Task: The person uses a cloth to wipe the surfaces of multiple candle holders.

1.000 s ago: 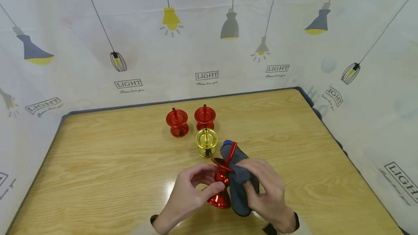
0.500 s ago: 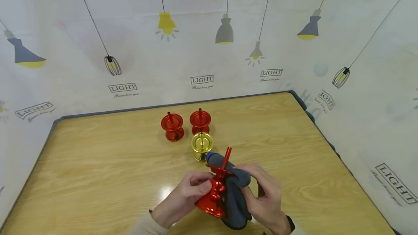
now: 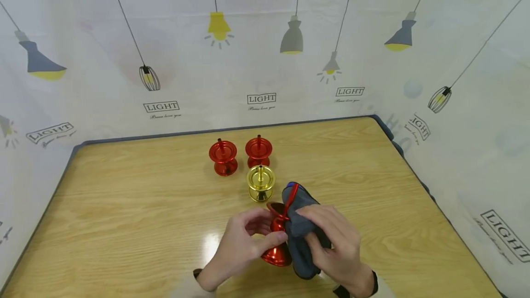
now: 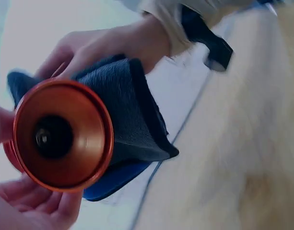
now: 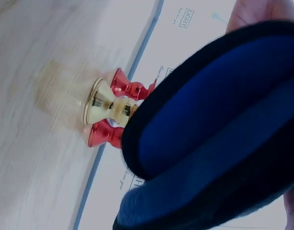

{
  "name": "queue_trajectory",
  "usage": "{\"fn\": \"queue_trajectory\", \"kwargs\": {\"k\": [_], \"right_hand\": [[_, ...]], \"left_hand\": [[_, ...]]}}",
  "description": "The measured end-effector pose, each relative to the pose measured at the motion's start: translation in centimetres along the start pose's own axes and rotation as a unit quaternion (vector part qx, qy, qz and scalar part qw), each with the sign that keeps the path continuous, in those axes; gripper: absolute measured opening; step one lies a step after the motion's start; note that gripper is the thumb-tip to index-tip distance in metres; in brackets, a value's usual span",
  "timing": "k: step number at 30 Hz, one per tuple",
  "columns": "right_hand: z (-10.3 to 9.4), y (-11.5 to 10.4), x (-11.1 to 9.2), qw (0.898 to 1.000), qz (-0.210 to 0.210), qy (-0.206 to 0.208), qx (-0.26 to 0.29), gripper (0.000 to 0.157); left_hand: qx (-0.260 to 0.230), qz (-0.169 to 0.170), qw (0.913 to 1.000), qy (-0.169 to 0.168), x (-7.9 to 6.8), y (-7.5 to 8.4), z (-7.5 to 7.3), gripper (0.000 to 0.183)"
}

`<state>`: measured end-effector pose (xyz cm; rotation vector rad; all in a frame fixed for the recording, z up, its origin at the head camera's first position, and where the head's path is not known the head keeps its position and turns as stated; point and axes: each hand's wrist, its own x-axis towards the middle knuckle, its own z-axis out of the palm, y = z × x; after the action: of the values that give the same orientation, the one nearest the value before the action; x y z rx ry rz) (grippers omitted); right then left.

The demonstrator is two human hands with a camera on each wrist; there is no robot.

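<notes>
In the head view my left hand (image 3: 244,245) grips a shiny red candle holder (image 3: 276,255) between thumb and fingers, tilted above the table. Its dish and thin red stem (image 3: 292,194) point up and away. My right hand (image 3: 339,249) pinches a dark grey-blue cloth (image 3: 304,254) against the holder's right side, near the dish. From the left wrist, the hollow underside of the base (image 4: 89,148) faces the camera, the cloth (image 4: 123,100) behind it. The cloth's blue inner side (image 5: 209,115) fills much of the right wrist view and hides the held holder.
Two red candle holders, one at left (image 3: 225,168) and one at right (image 3: 258,149), stand upright beyond my hands. A gold candle holder (image 3: 261,194) stands just nearer. The wooden table (image 3: 145,210) meets a printed wall cloth (image 3: 198,77) along its far edge.
Since half a second ago the held candle holder has turned and tipped, and the cloth's far end has swung right, behind the stem. The pose resembles that of one second ago. Standing holders stay put.
</notes>
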<state>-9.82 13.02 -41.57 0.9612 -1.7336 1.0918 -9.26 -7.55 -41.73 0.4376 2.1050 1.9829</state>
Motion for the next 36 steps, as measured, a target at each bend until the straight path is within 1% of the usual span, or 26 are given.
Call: {"fn": "queue_trajectory", "kwargs": {"k": [2,3,4,6,8,9,10,11,14,15,16,17,18,20,21,23,24,26,28,29,30,31,33,34,35,36], "right_hand": [[-0.1,0.0,0.1,1.000,0.002,0.008,0.029,0.023],[-0.2,0.0,0.1,0.999,0.008,0.011,0.045,0.023],[-0.2,0.0,0.1,0.998,0.016,0.015,0.064,0.023],[-0.2,0.0,-0.1,0.993,0.035,0.021,0.110,0.022],[-0.1,0.1,-0.2,0.988,0.053,0.024,0.142,0.022],[-0.1,0.1,-0.2,0.987,0.059,0.024,0.145,0.022],[-0.1,0.1,-0.2,0.988,0.063,0.022,0.143,0.023],[-0.2,0.2,-0.2,0.989,0.062,0.020,0.132,0.023],[-0.3,0.4,0.1,0.997,0.048,0.011,0.062,0.025],[-0.3,0.5,0.2,0.998,0.039,0.008,0.039,0.025],[-0.2,0.6,0.3,0.999,0.030,0.006,0.022,0.024],[-0.1,0.7,0.4,1.000,0.019,0.005,0.004,0.024],[-0.1,0.7,0.5,1.000,0.008,0.004,-0.010,0.023],[0.1,0.6,0.6,1.000,-0.010,0.006,-0.030,0.022],[0.2,0.6,0.6,0.999,-0.015,0.007,-0.036,0.021],[0.2,0.4,0.6,0.999,-0.020,0.008,-0.045,0.022],[0.2,0.3,0.6,0.999,-0.019,0.010,-0.044,0.022],[0.1,0.1,0.6,0.999,-0.016,0.013,-0.034,0.023],[0.0,0.0,0.7,1.000,-0.011,0.018,-0.014,0.024],[0.0,-0.1,0.7,1.000,-0.009,0.021,0.002,0.024],[0.0,-0.1,0.7,0.999,-0.007,0.027,0.024,0.024],[0.0,-0.2,0.8,0.998,-0.002,0.032,0.045,0.024],[0.0,-0.3,0.8,0.996,0.011,0.038,0.075,0.025],[-0.1,-0.3,0.8,0.995,0.015,0.039,0.085,0.024],[-0.1,-0.3,0.8,0.995,0.018,0.040,0.089,0.024],[-0.1,-0.2,0.8,0.995,0.018,0.041,0.088,0.024]], "left_hand": [[-0.075,-0.007,0.9962,-0.042,0.2,-0.4,-0.4,0.027],[-0.124,-0.012,0.9897,-0.072,0.3,-0.6,-0.5,0.026],[-0.175,-0.020,0.9789,-0.103,0.4,-0.8,-0.6,0.024],[-0.264,-0.036,0.9500,-0.163,0.5,-1.2,-0.6,0.019],[-0.318,-0.051,0.9231,-0.210,0.6,-1.3,-0.7,0.017],[-0.324,-0.056,0.9173,-0.224,0.6,-1.2,-0.7,0.018],[-0.319,-0.057,0.9188,-0.225,0.6,-1.1,-0.7,0.019],[-0.297,-0.053,0.9299,-0.211,0.6,-0.9,-0.8,0.019],[-0.179,-0.038,0.9739,-0.134,0.5,0.0,-0.7,0.022],[-0.131,-0.031,0.9858,-0.101,0.4,0.3,-0.5,0.026],[-0.087,-0.024,0.9937,-0.066,0.4,0.5,-0.2,0.030],[-0.048,-0.020,0.9980,-0.035,0.3,0.7,0.1,0.034],[-0.024,-0.018,0.9995,-0.009,0.3,0.9,0.4,0.034],[0.004,-0.020,0.9993,0.032,0.2,1.0,1.0,0.033],[0.006,-0.025,0.9985,0.048,0.1,1.0,1.1,0.034],[-0.002,-0.035,0.9975,0.061,0.1,0.9,1.1,0.035],[-0.011,-0.037,0.9975,0.059,0.1,0.8,1.0,0.035],[-0.053,-0.040,0.9972,0.034,0.2,0.6,0.6,0.036],[-0.126,-0.037,0.9913,-0.009,0.3,0.3,0.2,0.034],[-0.169,-0.035,0.9842,-0.038,0.3,0.1,0.1,0.031],[-0.214,-0.035,0.9737,-0.071,0.4,-0.1,-0.1,0.028],[-0.257,-0.042,0.9603,-0.101,0.4,-0.2,-0.1,0.025],[-0.307,-0.052,0.9388,-0.147,0.5,-0.5,-0.2,0.021],[-0.316,-0.060,0.9333,-0.160,0.4,-0.5,-0.2,0.022],[-0.310,-0.063,0.9343,-0.164,0.4,-0.3,-0.3,0.025],[-0.289,-0.062,0.9431,-0.153,0.3,-0.1,-0.2,0.029]]}}
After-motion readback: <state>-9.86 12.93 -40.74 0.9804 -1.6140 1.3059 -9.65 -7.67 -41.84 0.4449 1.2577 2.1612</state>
